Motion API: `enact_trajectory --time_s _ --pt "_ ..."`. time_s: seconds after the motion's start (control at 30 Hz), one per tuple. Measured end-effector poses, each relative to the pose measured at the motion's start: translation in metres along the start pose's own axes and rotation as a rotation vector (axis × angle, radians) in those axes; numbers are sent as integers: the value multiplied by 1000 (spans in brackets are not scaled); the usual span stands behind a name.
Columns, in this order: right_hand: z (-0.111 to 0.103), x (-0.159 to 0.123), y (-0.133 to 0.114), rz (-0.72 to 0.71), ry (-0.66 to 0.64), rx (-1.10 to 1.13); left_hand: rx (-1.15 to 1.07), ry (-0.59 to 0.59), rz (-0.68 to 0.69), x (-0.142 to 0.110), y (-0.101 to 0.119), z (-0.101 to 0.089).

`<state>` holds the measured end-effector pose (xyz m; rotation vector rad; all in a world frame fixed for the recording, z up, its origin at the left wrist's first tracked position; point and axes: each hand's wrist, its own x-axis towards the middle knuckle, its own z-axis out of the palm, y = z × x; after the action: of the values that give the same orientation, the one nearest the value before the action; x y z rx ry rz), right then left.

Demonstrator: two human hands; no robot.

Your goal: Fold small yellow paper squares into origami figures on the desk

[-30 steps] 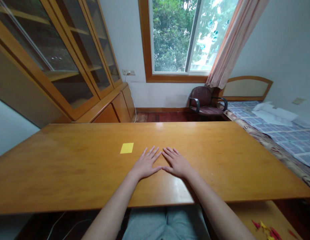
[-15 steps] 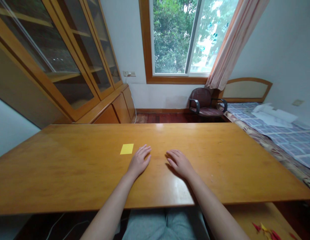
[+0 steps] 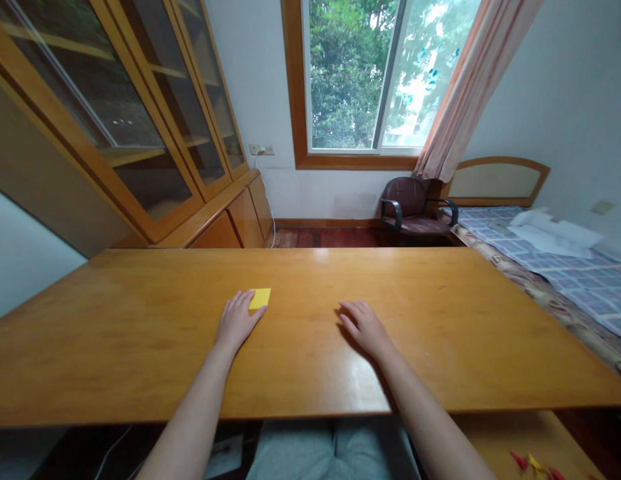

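Left hand (image 3: 238,319)'s open over the yellow paper square (image 3: 261,298); right hand (image 3: 366,325)'s loosely curled, fingers apart from thumb.

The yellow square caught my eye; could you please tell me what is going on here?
A person's left hand is at the yellow square on the wooden desk, fingers at the square's left side and thumb by its near edge. I cannot tell whether it has a grip. The right hand is apart from it, over the desk, with nothing visible in it.
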<state>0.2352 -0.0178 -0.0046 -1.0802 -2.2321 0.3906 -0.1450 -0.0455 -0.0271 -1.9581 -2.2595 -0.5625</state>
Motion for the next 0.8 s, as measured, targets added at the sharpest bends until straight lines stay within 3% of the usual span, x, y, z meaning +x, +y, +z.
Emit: enact_trajectory --time_s 0.8 --pt "1 -1 2 24 -23 13 -90 50 144 -6 4 -4"
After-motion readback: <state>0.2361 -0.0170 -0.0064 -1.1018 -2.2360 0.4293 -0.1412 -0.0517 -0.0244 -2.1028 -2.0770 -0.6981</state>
